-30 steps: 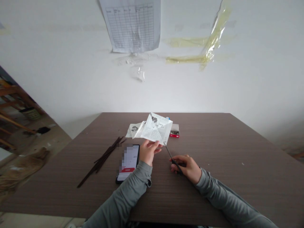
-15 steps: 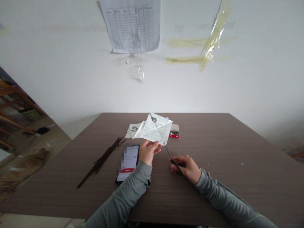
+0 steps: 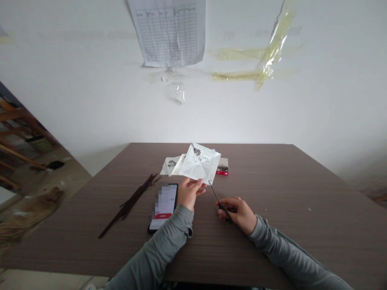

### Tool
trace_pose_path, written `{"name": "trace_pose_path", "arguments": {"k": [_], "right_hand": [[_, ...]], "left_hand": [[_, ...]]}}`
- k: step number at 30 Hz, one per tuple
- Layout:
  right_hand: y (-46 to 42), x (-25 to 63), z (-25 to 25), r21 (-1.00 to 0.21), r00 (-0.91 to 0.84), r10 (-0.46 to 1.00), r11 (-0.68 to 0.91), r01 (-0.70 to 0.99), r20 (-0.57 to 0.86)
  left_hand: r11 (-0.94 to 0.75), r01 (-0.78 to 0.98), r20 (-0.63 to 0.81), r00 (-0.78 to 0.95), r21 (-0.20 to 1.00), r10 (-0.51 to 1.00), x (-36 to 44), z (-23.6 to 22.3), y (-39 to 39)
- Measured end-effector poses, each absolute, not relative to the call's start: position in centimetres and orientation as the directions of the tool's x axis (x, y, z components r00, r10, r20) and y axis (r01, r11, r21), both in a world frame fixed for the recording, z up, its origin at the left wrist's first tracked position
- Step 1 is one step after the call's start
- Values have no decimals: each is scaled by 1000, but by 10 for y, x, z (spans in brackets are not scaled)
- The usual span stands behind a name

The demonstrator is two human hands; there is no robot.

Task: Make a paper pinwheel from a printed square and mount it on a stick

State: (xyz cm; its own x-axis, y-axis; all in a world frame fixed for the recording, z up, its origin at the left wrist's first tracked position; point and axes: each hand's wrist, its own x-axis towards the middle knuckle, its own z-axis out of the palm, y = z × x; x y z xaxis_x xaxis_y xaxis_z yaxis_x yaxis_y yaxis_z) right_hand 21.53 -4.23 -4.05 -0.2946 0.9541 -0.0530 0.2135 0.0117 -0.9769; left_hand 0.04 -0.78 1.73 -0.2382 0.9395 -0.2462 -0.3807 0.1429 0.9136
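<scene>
Little has shifted since the earlier frames: same grips, same places (only the view drifts a touch). Far left on the table lie thin dark sticks [image 3: 130,205], then a phone [image 3: 165,205]. The left hand [image 3: 190,194] pinches a folded printed paper [image 3: 199,163] at its near edge, with a second paper [image 3: 171,163] lying behind it. The right hand [image 3: 237,215] is closed around scissors [image 3: 218,201], their narrow blades reaching the folded paper's near corner. A small red box [image 3: 222,170] sits just right of the paper.
</scene>
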Motion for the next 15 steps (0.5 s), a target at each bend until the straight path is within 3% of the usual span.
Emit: {"name": "trace_pose_path", "arguments": {"k": [15], "right_hand": [[-42,216,-36,-968,-287,957,24,251,-50]], "left_hand": [[141,-352,-231,-231,926,945,-1,17,-6]]}}
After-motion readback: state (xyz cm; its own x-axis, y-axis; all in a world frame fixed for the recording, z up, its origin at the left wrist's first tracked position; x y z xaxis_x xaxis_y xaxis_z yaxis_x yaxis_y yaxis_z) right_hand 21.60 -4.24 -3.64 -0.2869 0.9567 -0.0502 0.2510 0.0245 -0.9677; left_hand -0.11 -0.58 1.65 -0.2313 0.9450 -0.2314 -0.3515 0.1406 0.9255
